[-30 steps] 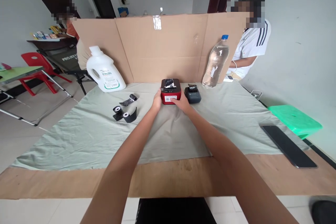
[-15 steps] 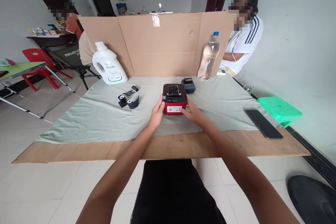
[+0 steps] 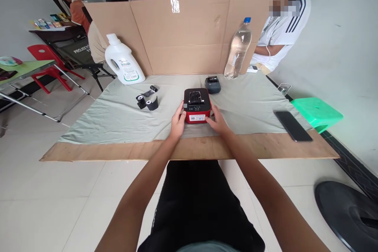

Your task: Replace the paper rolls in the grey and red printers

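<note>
Red printer point(image 3: 197, 106): glossy plastic, paper label on front. Cloth point(image 3: 118, 114): matt, pale green, wrinkled. Table point(image 3: 265, 147): bare wood, matt. Backboard point(image 3: 183, 35): cardboard w/ shiny tape. Bottle point(image 3: 238, 49): clear plastic. Phone point(image 3: 292, 125): glossy.

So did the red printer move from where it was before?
Yes. The red printer has come toward the person, away from the small dark printer it sat beside, held between the left hand and right hand.

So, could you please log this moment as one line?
left hand: on red printer | right hand: on printer | printer: on cloth | phone: right
</note>
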Available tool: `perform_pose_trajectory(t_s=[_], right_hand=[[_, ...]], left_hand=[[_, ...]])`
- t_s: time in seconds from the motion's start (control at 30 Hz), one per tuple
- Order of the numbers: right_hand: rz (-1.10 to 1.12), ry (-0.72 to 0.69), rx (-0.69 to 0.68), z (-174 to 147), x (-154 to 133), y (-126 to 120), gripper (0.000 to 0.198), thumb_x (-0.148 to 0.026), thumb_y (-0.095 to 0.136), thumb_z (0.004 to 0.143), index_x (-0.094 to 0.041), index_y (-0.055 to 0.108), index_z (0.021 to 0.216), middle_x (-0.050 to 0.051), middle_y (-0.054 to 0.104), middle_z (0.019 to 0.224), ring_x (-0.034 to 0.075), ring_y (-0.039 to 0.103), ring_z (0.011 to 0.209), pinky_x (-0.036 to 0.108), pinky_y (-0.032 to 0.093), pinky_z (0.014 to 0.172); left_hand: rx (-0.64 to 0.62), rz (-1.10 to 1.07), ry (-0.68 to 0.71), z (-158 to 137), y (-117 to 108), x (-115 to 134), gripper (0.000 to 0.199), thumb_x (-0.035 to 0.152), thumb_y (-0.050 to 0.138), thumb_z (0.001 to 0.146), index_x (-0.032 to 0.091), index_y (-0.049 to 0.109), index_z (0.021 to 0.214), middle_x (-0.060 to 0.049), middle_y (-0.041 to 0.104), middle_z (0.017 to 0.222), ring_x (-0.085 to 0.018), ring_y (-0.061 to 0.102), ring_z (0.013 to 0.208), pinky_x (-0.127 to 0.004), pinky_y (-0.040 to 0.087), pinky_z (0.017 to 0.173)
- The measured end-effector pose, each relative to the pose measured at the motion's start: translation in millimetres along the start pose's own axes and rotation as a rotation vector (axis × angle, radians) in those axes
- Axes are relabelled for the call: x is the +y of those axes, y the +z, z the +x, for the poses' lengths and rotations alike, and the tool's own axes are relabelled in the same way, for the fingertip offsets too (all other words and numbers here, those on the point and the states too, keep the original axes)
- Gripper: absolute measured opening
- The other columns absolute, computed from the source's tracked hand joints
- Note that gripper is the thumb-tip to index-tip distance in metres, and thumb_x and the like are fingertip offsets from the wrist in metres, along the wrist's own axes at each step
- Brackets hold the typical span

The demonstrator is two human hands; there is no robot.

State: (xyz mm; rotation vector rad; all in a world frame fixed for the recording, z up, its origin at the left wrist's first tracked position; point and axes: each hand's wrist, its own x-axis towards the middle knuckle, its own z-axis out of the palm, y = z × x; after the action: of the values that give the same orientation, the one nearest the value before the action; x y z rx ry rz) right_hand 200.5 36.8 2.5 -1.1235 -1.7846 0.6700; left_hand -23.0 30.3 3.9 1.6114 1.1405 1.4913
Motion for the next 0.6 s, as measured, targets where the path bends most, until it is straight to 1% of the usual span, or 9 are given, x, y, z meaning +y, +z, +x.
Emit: perform_pose_trajectory(t_s=[0.07,0.13,0.17,0.23,0.3,0.37,0.5,0.6], right_hand=[[0.071,0.039,0.021,1.4,2.4,-2.7,0.083,-0.031,0.049,0.084,-0.021,0.031,0.164,0.014,0.047,0.157,0.029,0.054,0.134,0.044,0.054,0.098],[0.105,0.074,0.045,3.3,4.8,-5.7,0.081,-0.028,0.046,0.081,-0.024,0.036,0.162,0.011,0.048,0.158,0.027,0.057,0.128,0.045,0.053,0.101],[0.110,0.085,0.055,4.2,6.0,-6.9,0.080,-0.028,0.045,0.081,-0.025,0.039,0.160,0.010,0.048,0.157,0.026,0.059,0.126,0.046,0.052,0.104],[0.122,0.090,0.070,5.7,8.8,-8.4,0.078,-0.027,0.045,0.080,-0.025,0.044,0.158,0.010,0.050,0.156,0.025,0.061,0.121,0.048,0.050,0.109],[0.154,0.080,0.082,6.6,12.4,-8.4,0.076,-0.026,0.046,0.079,-0.023,0.048,0.155,0.011,0.052,0.154,0.024,0.063,0.117,0.048,0.048,0.111],[0.193,0.081,0.094,7.3,16.9,-7.7,0.075,-0.027,0.048,0.078,-0.022,0.051,0.152,0.012,0.054,0.152,0.024,0.064,0.113,0.049,0.049,0.110],[0.275,0.147,0.117,9.2,27.3,-6.8,0.070,-0.030,0.049,0.079,-0.027,0.056,0.149,0.010,0.060,0.144,0.024,0.065,0.104,0.047,0.055,0.098],[0.320,0.167,0.125,10.9,33.3,-7.3,0.067,-0.032,0.050,0.080,-0.028,0.059,0.146,0.010,0.063,0.139,0.024,0.065,0.100,0.045,0.057,0.089]], left_hand=[[0.032,0.105,0.075,0.9,-1.2,-1.4,0.056,0.052,0.045,0.103,0.023,0.053,0.150,-0.010,0.053,0.156,-0.024,0.056,0.135,-0.038,0.041,0.121],[0.049,0.188,0.131,1.6,-3.0,-2.5,0.051,0.050,0.040,0.105,0.022,0.056,0.145,-0.012,0.057,0.148,-0.022,0.061,0.118,-0.038,0.048,0.110],[0.043,0.207,0.152,1.9,-3.9,-2.8,0.049,0.049,0.038,0.105,0.022,0.058,0.141,-0.012,0.059,0.142,-0.021,0.062,0.111,-0.037,0.050,0.105],[0.013,0.219,0.182,2.4,-5.4,-2.7,0.045,0.047,0.037,0.105,0.021,0.060,0.134,-0.012,0.062,0.132,-0.021,0.061,0.102,-0.036,0.051,0.099],[-0.007,0.227,0.204,2.9,-6.1,-2.4,0.044,0.046,0.037,0.105,0.020,0.061,0.131,-0.012,0.063,0.127,-0.020,0.060,0.099,-0.035,0.051,0.097],[-0.008,0.230,0.229,3.7,-6.1,-3.3,0.043,0.046,0.038,0.106,0.020,0.062,0.130,-0.012,0.063,0.127,-0.020,0.059,0.097,-0.035,0.051,0.096],[0.009,0.177,0.304,6.3,-6.0,-9.7,0.043,0.051,0.043,0.105,0.022,0.064,0.128,-0.012,0.063,0.128,-0.020,0.059,0.093,-0.036,0.052,0.091],[0.023,0.139,0.353,8.0,-6.3,-14.6,0.043,0.053,0.046,0.104,0.022,0.065,0.126,-0.012,0.063,0.130,-0.020,0.061,0.093,-0.037,0.052,0.090]])
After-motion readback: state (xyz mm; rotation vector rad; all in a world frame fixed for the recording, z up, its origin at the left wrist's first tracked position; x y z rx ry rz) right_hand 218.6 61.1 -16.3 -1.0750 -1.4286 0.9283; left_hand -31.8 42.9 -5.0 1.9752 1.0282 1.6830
